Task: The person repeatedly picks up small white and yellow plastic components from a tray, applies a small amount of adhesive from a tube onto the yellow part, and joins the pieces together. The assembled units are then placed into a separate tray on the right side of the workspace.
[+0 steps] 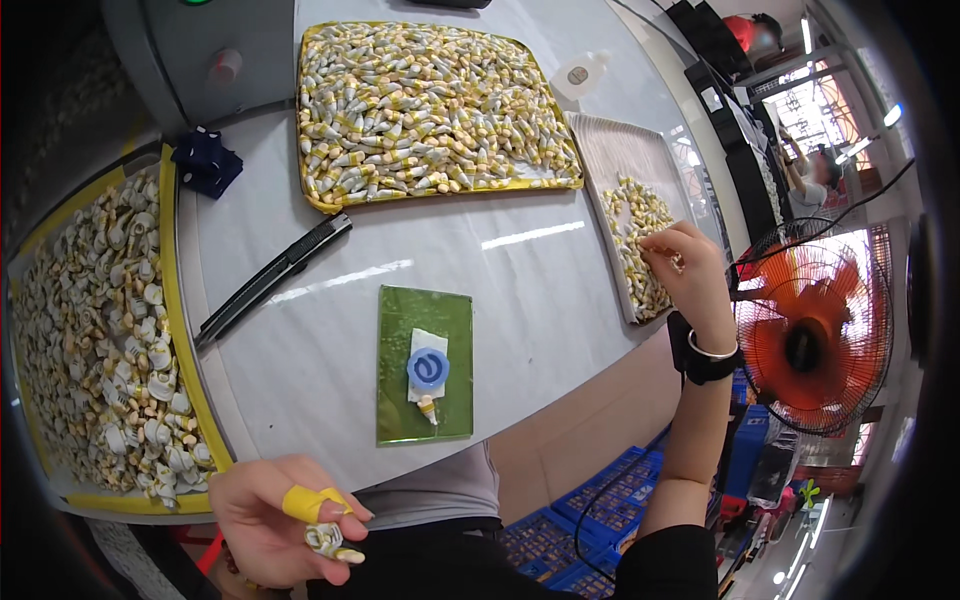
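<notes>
My left hand (275, 515), with yellow tape round one finger, pinches a small white-and-grey piece (328, 542) with a tan tip above the table's near edge. My right hand (692, 275) reaches into a shallow light-coloured tray (618, 145) on the right. Its fingers are closed at the heap of small yellow-and-white pieces (640, 215) there; what they grip is too hidden to make out. Between the hands, a green glass plate (395, 340) carries a white pad (431, 340), a blue round cup-like thing (428, 370) and one small cone-shaped piece (428, 408).
A large yellow-edged tray (400, 198) of similar pieces lies at the back. Another yellow-edged tray (185, 330), with rolled white pieces, stands at the left. On the table are a black bar-shaped tool (275, 275), dark blue cloth (207, 163) and a white bottle (582, 75). An orange fan (805, 340) stands right.
</notes>
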The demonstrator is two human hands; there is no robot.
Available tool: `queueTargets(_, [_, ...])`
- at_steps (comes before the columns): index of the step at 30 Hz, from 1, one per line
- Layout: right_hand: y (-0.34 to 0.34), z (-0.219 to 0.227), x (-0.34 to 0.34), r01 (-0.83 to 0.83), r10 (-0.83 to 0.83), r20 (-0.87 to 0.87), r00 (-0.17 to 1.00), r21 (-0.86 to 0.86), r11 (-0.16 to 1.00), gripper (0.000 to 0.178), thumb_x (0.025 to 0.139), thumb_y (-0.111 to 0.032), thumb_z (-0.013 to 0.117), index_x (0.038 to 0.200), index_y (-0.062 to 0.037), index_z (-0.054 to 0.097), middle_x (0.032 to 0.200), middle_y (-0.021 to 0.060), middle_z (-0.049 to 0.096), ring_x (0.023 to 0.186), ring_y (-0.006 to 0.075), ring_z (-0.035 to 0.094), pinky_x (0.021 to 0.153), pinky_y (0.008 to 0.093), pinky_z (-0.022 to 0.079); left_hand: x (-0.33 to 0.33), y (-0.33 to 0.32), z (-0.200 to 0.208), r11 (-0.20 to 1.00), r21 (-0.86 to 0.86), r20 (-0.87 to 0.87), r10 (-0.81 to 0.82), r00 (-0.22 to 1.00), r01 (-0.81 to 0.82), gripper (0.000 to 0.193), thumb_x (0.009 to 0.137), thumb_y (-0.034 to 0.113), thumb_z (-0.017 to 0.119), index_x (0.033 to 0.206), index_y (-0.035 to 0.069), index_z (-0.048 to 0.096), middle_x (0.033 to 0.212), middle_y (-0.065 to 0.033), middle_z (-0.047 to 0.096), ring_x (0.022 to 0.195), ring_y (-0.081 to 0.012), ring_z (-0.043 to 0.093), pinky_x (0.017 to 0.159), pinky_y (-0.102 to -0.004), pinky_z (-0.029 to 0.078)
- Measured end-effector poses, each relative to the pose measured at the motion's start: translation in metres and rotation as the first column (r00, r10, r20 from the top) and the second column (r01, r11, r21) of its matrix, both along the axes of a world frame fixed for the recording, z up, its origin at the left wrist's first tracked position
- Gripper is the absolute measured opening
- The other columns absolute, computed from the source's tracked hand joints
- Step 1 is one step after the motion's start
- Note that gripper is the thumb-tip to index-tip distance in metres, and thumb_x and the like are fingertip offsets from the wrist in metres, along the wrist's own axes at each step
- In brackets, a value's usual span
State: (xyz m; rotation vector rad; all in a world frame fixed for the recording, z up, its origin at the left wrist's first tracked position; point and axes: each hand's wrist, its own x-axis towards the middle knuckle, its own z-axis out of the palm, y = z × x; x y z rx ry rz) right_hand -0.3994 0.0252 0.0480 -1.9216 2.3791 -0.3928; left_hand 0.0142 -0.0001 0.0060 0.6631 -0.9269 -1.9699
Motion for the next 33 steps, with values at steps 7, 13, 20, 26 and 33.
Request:
queueTargets(7, [-0.004,-0.008,-0.006,-0.066,0.063,-0.074,0.995,-0.049,0.997,0.009,0.078,0.002,0.064,0.087,0.0006,0.063,0.083,0.0124,0.059,0.073,0.0256,0.061,0.064,0.032,0.048,0.0,0.001,-0.004,0.999,0.05,-0.126,0.021,0.992,-0.015,0.037,0.063,0.003,0.086,0.089,-0.005,0.06,0.077,-0.0164,0.064,0.074,-0.0213,0.066,0.069,-0.0341,0.058])
queueTargets(13, [-0.005,-0.004,0.005,-0.047,0.04,-0.052,0.998,-0.128,0.991,0.015,0.078,0.006,0.059,0.092,0.0017,0.059,0.08,0.0121,0.059,0.068,0.0239,0.059,0.061,0.0295,0.046,0.006,0.003,-0.003,0.996,0.084,-0.144,0.034,0.989,-0.022,0.037,0.063,0.001,0.085,0.089,-0.005,0.06,0.08,-0.0172,0.064,0.077,-0.0223,0.066,0.067,-0.0309,0.057])
queueTargets(20, [-0.004,0.022,0.1,-0.43,0.468,0.145,0.872,-0.231,0.873,0.026,0.071,0.011,0.062,0.094,-0.0004,0.063,0.08,0.0109,0.064,0.067,0.0196,0.061,0.06,0.0293,0.049,-0.001,0.002,0.0,0.998,0.06,-0.052,-0.014,0.999,0.017,0.044,0.063,0.02,0.086,0.087,0.002,0.055,0.071,-0.0102,0.063,0.067,-0.0164,0.064,0.061,-0.0316,0.056])
queueTargets(26, [-0.014,0.0,0.153,-0.684,0.699,0.159,0.697,-0.144,0.715,0.026,0.068,0.002,0.065,0.094,0.0026,0.059,0.085,0.0101,0.06,0.073,0.024,0.059,0.061,0.0304,0.05,-0.004,0.008,0.001,0.999,0.041,-0.075,0.01,0.997,-0.007,0.044,0.06,0.025,0.087,0.082,0.003,0.057,0.069,-0.0111,0.065,0.065,-0.0167,0.064,0.06,-0.0324,0.056])
queueTargets(33, [-0.027,-0.007,0.161,-0.754,0.758,-0.001,0.653,-0.1,0.649,0.025,0.064,-0.004,0.064,0.088,0.0027,0.058,0.077,0.0086,0.052,0.068,0.0217,0.053,0.057,0.0292,0.048,0.01,-0.007,-0.015,0.965,-0.08,-0.193,-0.262,0.946,0.251,0.041,0.061,-0.003,0.085,0.097,-0.005,0.065,0.09,-0.0192,0.067,0.084,-0.0248,0.067,0.074,-0.0317,0.053])
